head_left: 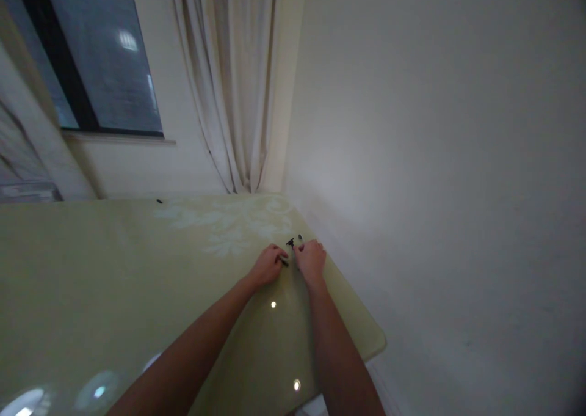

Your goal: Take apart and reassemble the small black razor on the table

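Both hands are over the right part of a glossy pale green table (151, 269). My left hand (268, 264) is closed, its fingers pinched on a small dark piece (284, 261). Just to the right, my right hand (311, 259) has its fingers closed on the lower end of a small black razor-like object (290, 243), whose short crossbar points away from me. Beyond my right hand lies another small dark piece (300, 237), not touching it. The pieces are too small to make out in detail.
Near the table's far edge lies a small black item (159, 201). A plain wall (421, 159) runs along the right side. Behind the table hang pale curtains (238, 80) beside a dark-framed window (105, 49). The table's rounded corner (382, 343) is at the right.
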`<state>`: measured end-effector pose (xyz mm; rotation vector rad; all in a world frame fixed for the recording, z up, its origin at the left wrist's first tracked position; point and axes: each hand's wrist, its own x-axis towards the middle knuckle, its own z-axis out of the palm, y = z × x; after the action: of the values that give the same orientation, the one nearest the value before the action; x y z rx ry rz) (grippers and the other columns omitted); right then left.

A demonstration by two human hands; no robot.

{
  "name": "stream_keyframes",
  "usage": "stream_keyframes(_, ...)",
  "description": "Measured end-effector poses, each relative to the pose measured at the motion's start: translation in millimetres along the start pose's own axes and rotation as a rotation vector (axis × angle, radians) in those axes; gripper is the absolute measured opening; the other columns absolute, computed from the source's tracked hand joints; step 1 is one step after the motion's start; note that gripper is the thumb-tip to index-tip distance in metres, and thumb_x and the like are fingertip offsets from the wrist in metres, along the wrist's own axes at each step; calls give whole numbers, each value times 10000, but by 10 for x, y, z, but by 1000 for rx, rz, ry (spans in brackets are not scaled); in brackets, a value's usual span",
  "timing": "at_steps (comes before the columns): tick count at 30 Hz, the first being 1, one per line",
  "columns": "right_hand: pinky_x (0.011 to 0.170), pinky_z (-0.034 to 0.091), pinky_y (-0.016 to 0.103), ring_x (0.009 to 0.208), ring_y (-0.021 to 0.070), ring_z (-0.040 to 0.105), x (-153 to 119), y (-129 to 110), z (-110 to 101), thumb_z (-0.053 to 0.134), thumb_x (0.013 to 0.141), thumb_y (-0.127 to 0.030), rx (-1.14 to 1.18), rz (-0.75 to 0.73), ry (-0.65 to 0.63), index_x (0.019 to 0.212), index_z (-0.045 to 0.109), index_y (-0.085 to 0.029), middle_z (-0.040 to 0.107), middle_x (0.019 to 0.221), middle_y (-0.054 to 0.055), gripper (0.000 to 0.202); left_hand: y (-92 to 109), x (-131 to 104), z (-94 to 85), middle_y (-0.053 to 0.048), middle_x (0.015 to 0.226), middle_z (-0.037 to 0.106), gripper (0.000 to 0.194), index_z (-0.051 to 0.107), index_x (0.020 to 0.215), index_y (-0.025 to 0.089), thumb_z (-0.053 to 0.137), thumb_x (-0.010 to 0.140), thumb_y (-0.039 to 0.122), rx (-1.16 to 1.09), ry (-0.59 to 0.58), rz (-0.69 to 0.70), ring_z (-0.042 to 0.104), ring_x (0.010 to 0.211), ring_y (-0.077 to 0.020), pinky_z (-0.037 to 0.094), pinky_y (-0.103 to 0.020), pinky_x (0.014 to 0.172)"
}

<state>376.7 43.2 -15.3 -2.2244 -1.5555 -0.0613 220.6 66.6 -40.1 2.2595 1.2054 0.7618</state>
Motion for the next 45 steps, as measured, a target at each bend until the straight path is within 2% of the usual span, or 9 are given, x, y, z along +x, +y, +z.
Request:
stream_keyframes(5, 870, 447, 353, 1093, 314, 640, 5, 20, -47, 617, 944, -388, 13, 33, 27, 939, 812, -158, 734, 1074, 191, 302, 5, -42, 19, -126, 1161, 680, 349, 743, 1136, 175, 720, 796, 250, 21, 43, -36, 621, 1103, -270, 483, -402, 1026)
stream_keyframes(8, 852, 456, 348, 1081, 316, 651, -4, 11, -33, 666, 912, -416, -3, 18, -4, 891, 816, -172, 743, 1054, 181, 287, -3, -30, 15, -123, 1113, 694, 289, 761, 1084, 169, 683, 808, 207, 24, 42, -48, 631, 1085, -261, 478, -398, 1030)
stream_keyframes(14, 841, 460, 341, 1060, 304, 663, -16, -19, -22, 629, 933, -369, -8, 22, 7, 896, 820, -166, 747, 1028, 188, 282, -47, -30, -11, -120, 1250, 667, 527, 693, 1262, 180, 674, 738, 121, -4, 39, -53, 626, 1155, -244, 466, -372, 1059)
stream_keyframes(24, 827, 459, 349, 1036, 310, 663, -29, -22, -50, 666, 911, -411, -18, 8, 39, 859, 807, -185, 741, 1010, 170, 271, -95, 2, -107, -72, 998, 700, 306, 761, 1047, 185, 755, 744, 226, -27, 19, -154, 656, 912, -211, 520, -317, 862)
stream_keyframes(29, 837, 463, 351, 1045, 311, 659, -42, 3, 11, 684, 893, -365, -54, -11, 4, 848, 801, -174, 739, 1009, 168, 228, -339, -329, -577, -84, 1031, 724, 339, 753, 1085, 204, 698, 751, 208, -48, 63, -168, 672, 902, -207, 530, -312, 853)
stream_keyframes(34, 860, 471, 341, 1050, 306, 663, -46, -41, 8, 676, 889, -300, -35, -51, 29, 828, 800, -174, 739, 1010, 172, 187, -1066, -1061, -1335, -78, 1004, 744, 383, 749, 1080, 212, 624, 762, 386, 21, 209, -302, 679, 846, -241, 545, -369, 852)
stream_keyframes(37, 862, 481, 298, 994, 261, 689, -103, -213, 39, 707, 877, -296, 139, -112, 11, 828, 796, -175, 748, 1012, 150, 158, -1480, -1517, -1657, -73, 974, 760, 454, 744, 1112, 217, 610, 754, 464, 92, 255, -396, 685, 841, -266, 547, -375, 816)
stream_keyframes(41, 752, 495, 250, 848, 199, 712, -314, -696, 168, 745, 841, -296, 385, -184, -130, 842, 786, -169, 761, 963, 102, 134, -1648, -1818, -1798, -74, 1071, 760, 449, 745, 1150, 258, 559, 828, 509, 218, 282, -484, 680, 975, -297, 520, -402, 862)
stream_keyframes(45, 628, 458, 218, 734, 173, 713, -561, -1336, 310, 762, 790, -277, 491, -225, -367, 751, 779, -176, 760, 774, 55, 109, -1526, -1737, -1794, -83, 1186, 731, 461, 708, 1266, 282, 493, 895, 451, 306, 215, -540, 648, 1116, -323, 491, -454, 905)
